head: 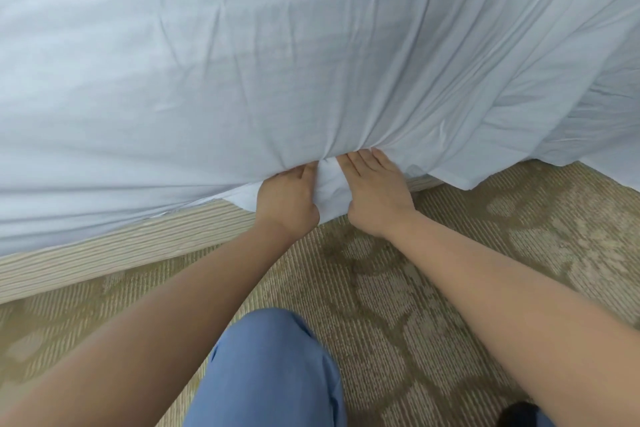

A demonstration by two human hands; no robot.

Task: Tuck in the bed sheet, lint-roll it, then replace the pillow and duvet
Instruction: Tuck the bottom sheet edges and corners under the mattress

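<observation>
head view, the only one here: you're leaning over the side of the bed, and both hands are working at the lower edge of the bed sheet. your left hand is pinching a fold of the hanging cloth, fingers curled into it. your right hand is lying flatter just beside it, fingers fairly straight and pressing the sheet in toward the bed base, thumb hooking the same fold. to your left the sheet is looking tucked along the base already. to your right a loose flap is hanging down over the carpet, so i'd say you're partway through the tucking. lint roller, pillow and duvet aren't showing anywhere in view, so those steps are looking untouched.
</observation>
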